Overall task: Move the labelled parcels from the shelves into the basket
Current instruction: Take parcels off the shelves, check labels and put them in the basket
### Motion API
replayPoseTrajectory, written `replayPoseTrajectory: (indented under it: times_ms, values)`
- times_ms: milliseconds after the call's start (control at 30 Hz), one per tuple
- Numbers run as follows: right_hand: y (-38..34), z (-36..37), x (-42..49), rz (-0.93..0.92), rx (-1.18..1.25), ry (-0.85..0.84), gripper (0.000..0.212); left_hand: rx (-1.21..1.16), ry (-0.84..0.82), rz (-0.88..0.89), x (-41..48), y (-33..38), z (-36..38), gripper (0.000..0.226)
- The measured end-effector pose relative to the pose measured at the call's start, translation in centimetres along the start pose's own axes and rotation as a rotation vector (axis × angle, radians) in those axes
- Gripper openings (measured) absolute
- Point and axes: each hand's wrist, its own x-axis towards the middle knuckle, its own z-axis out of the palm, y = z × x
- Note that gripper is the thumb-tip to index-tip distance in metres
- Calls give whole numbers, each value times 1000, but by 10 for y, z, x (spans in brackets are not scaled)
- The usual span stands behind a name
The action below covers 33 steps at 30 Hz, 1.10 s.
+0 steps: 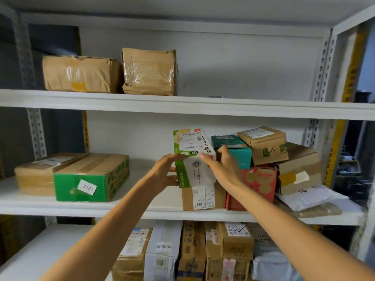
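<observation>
- We judge the task to be at an early or middle stage. No basket is in view, so we cannot tell how many parcels are already in it.
- The parcel in hand is the green-and-white carton (194, 171), near the picture's centre on the middle shelf (142, 209). It rests on a brown barcoded box (203, 196) and has not yet been lifted clear.
- Our left hand (165, 172) grips the carton's nine o'clock side, with fingers curled over the top edge and the thumb low.
- Our right hand (222, 166) clasps its three o'clock corner, with fingers across the top and the thumb behind.
- Much is left to move:
  - a green carton marked 0401 (91, 179) and a flat brown box (36, 173) at nine o'clock;
  - two taped brown boxes (81, 74) on the shelf at eleven o'clock;
  - a packed row of parcels (192, 250) on the shelf at six o'clock.
- At three o'clock, a teal box (235, 147) stands just beside the carton. Beyond it are a red carton (259, 181), stacked brown boxes (265, 147) and a white mailer bag (308, 196).
- That side is tight, and dragging the carton that way could, we think, upset the pile.
- There is bare shelf at the carton's nine o'clock and open air toward us.
- The upper shelf's front edge (182, 106) runs across at twelve o'clock with clear room beneath it.
- We judge a straight pull outward to be the easiest way to take the carton off.
</observation>
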Motion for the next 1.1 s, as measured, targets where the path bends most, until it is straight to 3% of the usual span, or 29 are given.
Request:
replayPoseTrajectory:
  times_ms: [67, 167, 233, 400, 467, 600, 833, 967, 1100]
  values:
    - [7, -4, -8, 32, 84, -108, 38, -51, -88, 20, -3, -8, -7, 68]
    - [11, -9, -16, 29, 89, -244, 37, -42, -232, 120, -5, -22, -12, 75]
    - [16, -7, -18, -24, 47, -262, 56, -2, -248, 143, -9, -29, -11, 91]
    - [32, 1, -35, -97, -7, -282, 114, 38, -75, 234, -27, -56, -4, 105]
    - [36, 6, -43, -113, -51, -276, 126, 27, -69, 286, -34, -71, -4, 110]
    - [43, 9, -62, -127, -27, -281, 114, 158, -71, 370, -47, -87, -8, 118]
    - [59, -14, -114, -58, -29, -123, 97, 283, -197, 438, -65, -101, 12, 115]
    - [84, -50, -157, 34, -29, 34, 97, 339, -352, 472, -65, -115, 57, 117]
    - [108, -114, -220, 129, -107, 219, 105, 260, -627, 454, -84, -133, 139, 119]
